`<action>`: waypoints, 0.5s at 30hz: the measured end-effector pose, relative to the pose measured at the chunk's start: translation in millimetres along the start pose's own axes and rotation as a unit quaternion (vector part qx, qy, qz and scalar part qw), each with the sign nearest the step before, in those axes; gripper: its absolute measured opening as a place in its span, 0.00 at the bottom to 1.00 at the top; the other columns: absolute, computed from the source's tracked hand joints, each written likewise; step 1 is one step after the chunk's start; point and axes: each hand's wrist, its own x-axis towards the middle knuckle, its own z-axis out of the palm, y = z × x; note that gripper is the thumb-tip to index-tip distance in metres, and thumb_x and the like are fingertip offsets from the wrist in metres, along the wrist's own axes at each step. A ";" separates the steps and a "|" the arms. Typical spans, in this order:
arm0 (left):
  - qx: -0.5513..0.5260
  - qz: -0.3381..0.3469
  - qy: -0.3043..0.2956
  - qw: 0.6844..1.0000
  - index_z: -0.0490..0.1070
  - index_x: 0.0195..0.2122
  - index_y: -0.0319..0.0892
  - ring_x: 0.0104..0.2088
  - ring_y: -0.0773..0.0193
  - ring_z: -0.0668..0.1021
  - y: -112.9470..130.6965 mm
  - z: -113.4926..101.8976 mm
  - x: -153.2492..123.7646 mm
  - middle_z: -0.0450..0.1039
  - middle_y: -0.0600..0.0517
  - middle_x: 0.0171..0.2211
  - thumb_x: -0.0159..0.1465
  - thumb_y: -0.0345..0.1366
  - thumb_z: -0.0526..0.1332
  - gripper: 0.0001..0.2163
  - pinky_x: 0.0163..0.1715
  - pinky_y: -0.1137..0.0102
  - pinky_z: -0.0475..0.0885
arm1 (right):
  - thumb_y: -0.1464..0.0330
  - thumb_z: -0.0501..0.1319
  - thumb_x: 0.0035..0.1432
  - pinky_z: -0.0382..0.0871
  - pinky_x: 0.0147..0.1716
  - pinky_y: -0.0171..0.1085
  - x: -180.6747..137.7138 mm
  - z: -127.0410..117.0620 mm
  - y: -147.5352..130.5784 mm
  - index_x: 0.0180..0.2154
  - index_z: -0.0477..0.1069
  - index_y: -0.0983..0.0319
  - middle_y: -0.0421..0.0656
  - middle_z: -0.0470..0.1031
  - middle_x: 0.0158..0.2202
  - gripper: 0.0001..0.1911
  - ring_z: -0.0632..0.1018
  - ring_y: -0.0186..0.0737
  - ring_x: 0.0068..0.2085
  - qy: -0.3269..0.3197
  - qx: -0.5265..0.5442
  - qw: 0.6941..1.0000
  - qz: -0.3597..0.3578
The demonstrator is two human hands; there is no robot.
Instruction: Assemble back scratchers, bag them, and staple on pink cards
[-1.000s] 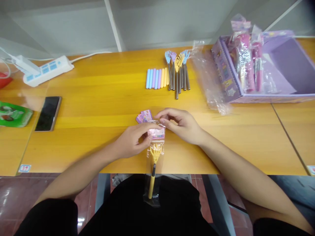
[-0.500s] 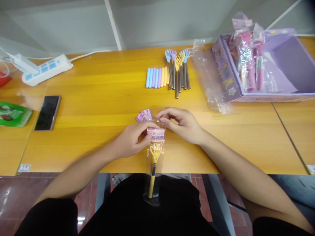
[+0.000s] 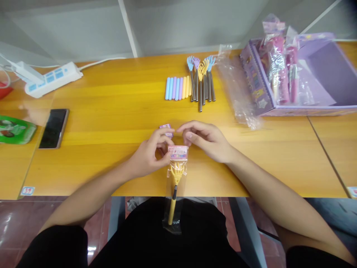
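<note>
A clear plastic bag lies at the table's front edge, its lower end hanging past it. Inside is a small back scratcher with a yellow hand-shaped head and yellow grip, and a pink printed header card sits at the bag's top. My left hand is at the card's left edge, thumb beside it, index finger raised and apart. On the upper right of the card, my right hand hovers with fingers curved and apart, nothing visible in them. Behind my left fingers, more printed cards are partly hidden.
Coloured grip tubes lie in a row beside several unwrapped back scratchers. A purple box holds bagged pink items, with empty plastic bags next to it. Leftward are a phone, a green packet and a power strip.
The clear flap above the header card no longer shows standing up. My left index finger has lifted off the card, and my right fingertips have drawn slightly away from the bag.
</note>
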 end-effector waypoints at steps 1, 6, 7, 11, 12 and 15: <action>0.016 -0.004 -0.003 1.000 0.63 0.65 0.47 0.38 0.65 0.83 0.3 -0.1 0.4 0.80 0.51 0.44 0.69 0.31 0.64 0.24 0.41 0.70 0.78 | 0.57 0.60 0.76 0.74 0.39 0.37 -0.2 -0.1 -0.3 0.52 0.79 0.59 0.40 0.78 0.35 0.15 0.78 0.36 0.35 -0.006 0.015 1.000 0.005; 0.102 0.001 -0.011 0.995 0.75 0.53 0.45 0.36 0.66 0.83 6.9 -1.8 3.9 0.83 0.51 0.42 0.68 0.30 0.63 0.13 0.39 0.71 0.77 | 0.58 0.61 0.75 0.73 0.39 0.37 1.7 0.3 1.6 0.52 0.78 0.60 0.41 0.80 0.37 0.15 0.78 0.36 0.36 -0.028 -0.011 0.999 0.019; 0.112 0.006 -0.010 0.994 0.76 0.52 0.44 0.36 0.66 0.83 8.3 -2.1 4.5 0.83 0.51 0.42 0.68 0.30 0.63 0.12 0.38 0.72 0.77 | 0.58 0.62 0.75 0.72 0.39 0.37 2.3 0.4 2.3 0.52 0.78 0.60 0.41 0.81 0.39 0.14 0.78 0.36 0.36 -0.036 -0.026 0.999 0.023; 0.130 0.025 -0.003 0.991 0.78 0.49 0.44 0.36 0.65 0.82 11.2 -3.2 5.1 0.84 0.51 0.41 0.67 0.29 0.63 0.11 0.38 0.71 0.76 | 0.59 0.60 0.75 0.72 0.41 0.37 3.4 0.5 4.4 0.50 0.79 0.60 0.44 0.83 0.45 0.14 0.79 0.38 0.40 -0.082 -0.060 0.994 0.032; 0.129 0.029 -0.004 0.991 0.78 0.50 0.44 0.36 0.65 0.82 11.7 -3.5 4.8 0.83 0.51 0.41 0.67 0.29 0.63 0.12 0.38 0.71 0.76 | 0.59 0.60 0.75 0.72 0.42 0.37 3.5 0.4 4.5 0.50 0.79 0.60 0.44 0.83 0.46 0.14 0.80 0.38 0.41 -0.091 -0.059 0.993 0.033; 0.107 0.039 -0.024 0.993 0.77 0.52 0.44 0.36 0.65 0.82 12.6 -4.8 3.4 0.82 0.51 0.41 0.67 0.29 0.63 0.13 0.40 0.70 0.77 | 0.59 0.59 0.75 0.73 0.45 0.38 3.1 -0.7 3.2 0.50 0.78 0.60 0.44 0.83 0.47 0.14 0.80 0.39 0.44 -0.116 -0.049 0.991 0.039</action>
